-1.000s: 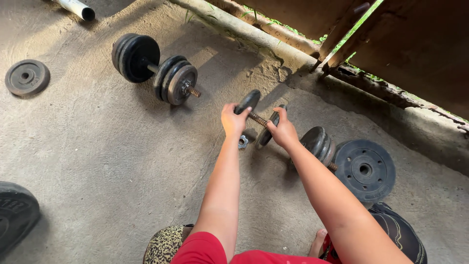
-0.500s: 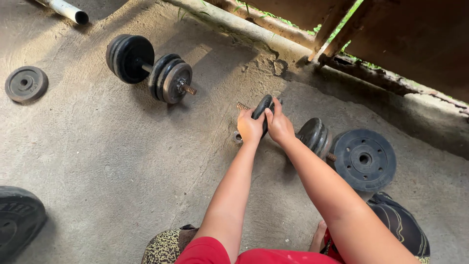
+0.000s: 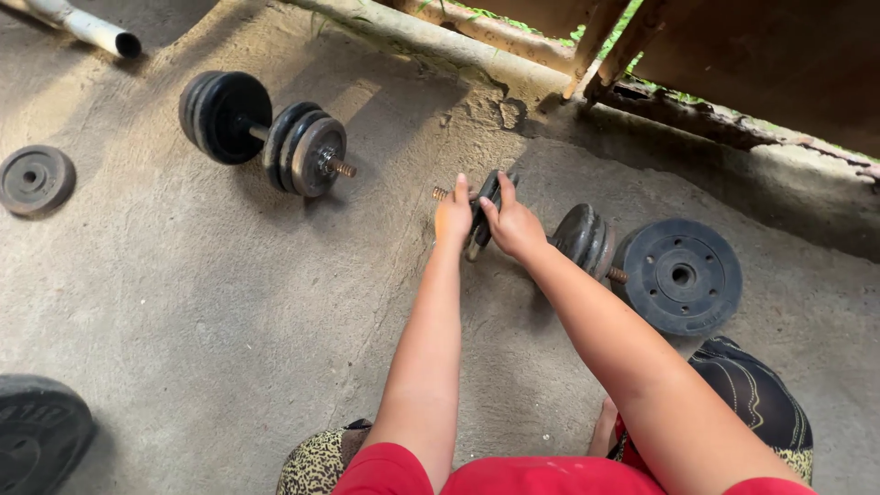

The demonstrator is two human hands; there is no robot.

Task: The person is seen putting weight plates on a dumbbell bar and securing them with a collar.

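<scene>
Both hands meet on one dumbbell lying on the concrete floor (image 3: 202, 302). Left hand (image 3: 453, 218) closed against the near plates (image 3: 486, 203), fingers wrapped at the bar's threaded end (image 3: 441, 193). Right hand (image 3: 511, 225) gripping the same plates from the other side. Far plates (image 3: 587, 236) of that dumbbell rest just beside a loose flat plate (image 3: 683, 275). Assembled second dumbbell (image 3: 261, 133) lies well apart, up left (small plate (image 3: 35, 179) farther left, pipe (image 3: 87, 27) at top corner)
</scene>
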